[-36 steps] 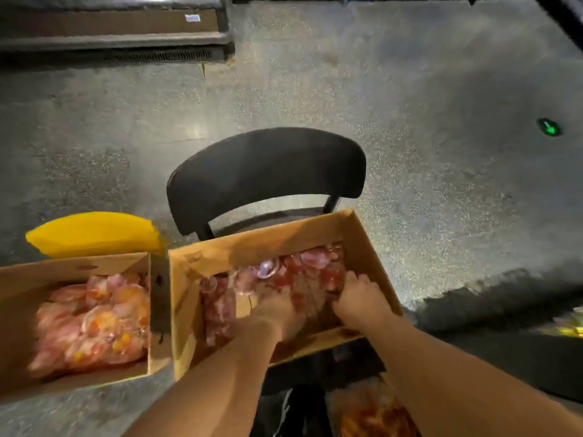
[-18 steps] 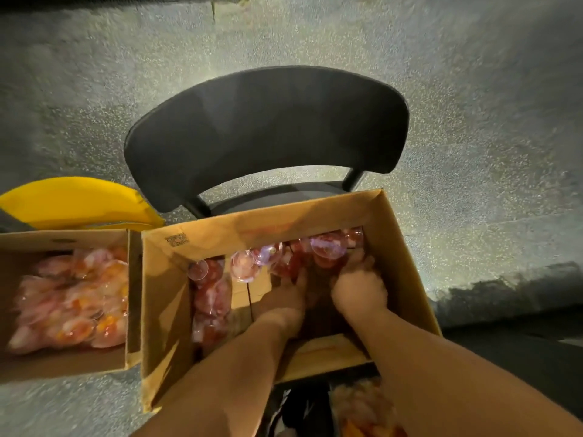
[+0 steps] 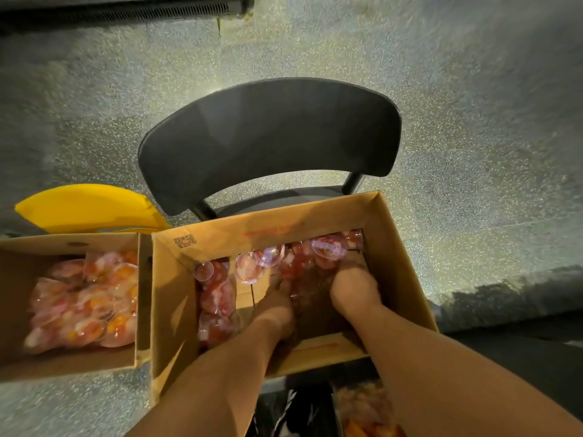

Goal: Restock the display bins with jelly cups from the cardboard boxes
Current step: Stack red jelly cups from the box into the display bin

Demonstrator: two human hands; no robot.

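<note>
An open cardboard box [image 3: 284,230] sits on a black chair and holds red jelly cups [image 3: 217,288] along its left and far sides. Both my hands are inside it, side by side. My left hand [image 3: 277,299] reaches down at the middle, and my right hand [image 3: 353,283] is just to its right, near the far corner. Their fingers dig down among the cups and are blurred, so I cannot make out a grip. A second open box [image 3: 63,247] to the left is filled with pink and orange jelly cups [image 3: 85,304].
The chair's curved black backrest [image 3: 268,137] rises behind the box. A yellow curved object [image 3: 85,206] lies behind the left box. More orange cups [image 3: 366,414] show at the bottom edge. Speckled grey floor surrounds everything; a dark fixture [image 3: 120,11] runs along the top left.
My head has come closer and lower over the box. Both hands have pushed farther toward the far side, deeper among the red cups.
</note>
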